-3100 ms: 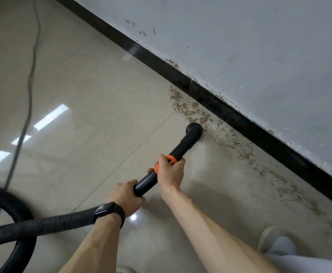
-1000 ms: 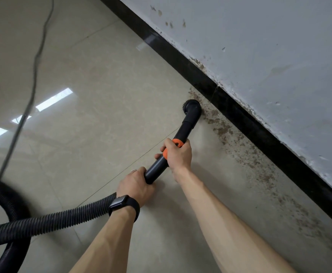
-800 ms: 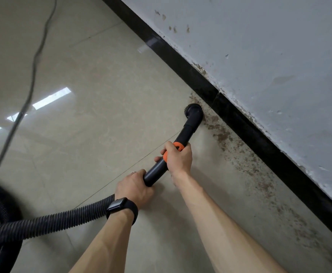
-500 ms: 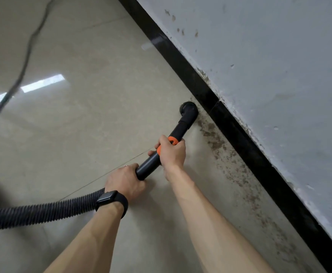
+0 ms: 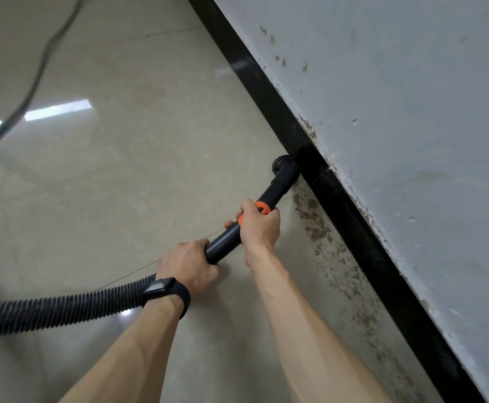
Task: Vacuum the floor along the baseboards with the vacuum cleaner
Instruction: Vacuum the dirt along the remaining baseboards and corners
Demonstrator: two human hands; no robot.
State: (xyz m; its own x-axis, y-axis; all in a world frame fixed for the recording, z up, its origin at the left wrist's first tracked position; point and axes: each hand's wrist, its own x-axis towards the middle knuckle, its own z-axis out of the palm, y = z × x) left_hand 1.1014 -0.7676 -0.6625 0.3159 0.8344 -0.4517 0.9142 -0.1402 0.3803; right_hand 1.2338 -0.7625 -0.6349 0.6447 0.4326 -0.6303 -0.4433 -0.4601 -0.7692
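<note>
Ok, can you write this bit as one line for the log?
step: vacuuming by baseboard | left hand: grips wand | right hand: grips wand at collar | nozzle: at baseboard | dirt: along baseboard

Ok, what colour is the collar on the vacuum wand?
Orange; the orange plastic collar rings the black vacuum wand. Best in the head view.

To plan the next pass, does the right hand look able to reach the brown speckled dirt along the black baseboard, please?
Probably yes: the right hand, gripping the black vacuum tube at its orange collar, sits just beside the brown speckled dirt, nothing between.
</note>
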